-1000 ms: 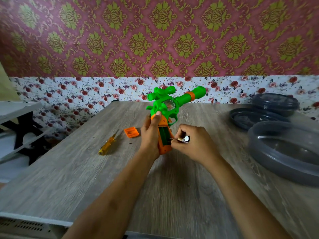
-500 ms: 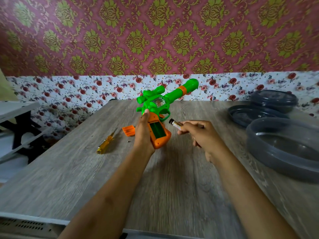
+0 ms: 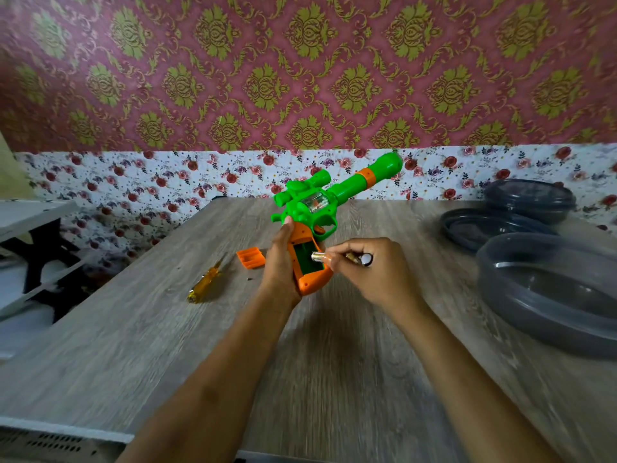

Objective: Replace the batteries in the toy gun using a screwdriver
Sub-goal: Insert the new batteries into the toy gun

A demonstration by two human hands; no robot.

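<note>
A wood-grain desk (image 3: 334,362) fills the lower frame, running back to a floral wall. At the right edge stand three grey plastic pieces: a large round tub (image 3: 547,295) nearest, a flat lid (image 3: 484,225) behind it, and a lidded container (image 3: 531,198) at the back. Just above the frame's centre the green and orange toy gun (image 3: 320,202) is held off the desk, with its barrel pointing to the upper right and its orange grip toward the viewer. The battery compartment in the grip is open and shows a dark green inside. The left hand (image 3: 280,265) holds the grip from the left, its fingers wrapped behind it and the thumb up along the edge. The right hand (image 3: 377,272), just right of the grip, has its fingers closed on a battery (image 3: 322,257), whose metal end sits at the mouth of the compartment. A round white end shows deeper in that hand, and it may be a second battery. A yellow-handled screwdriver (image 3: 207,282) lies on the desk to the left of centre, tip pointing away. The orange compartment cover (image 3: 251,257) lies between it and the left hand.
</note>
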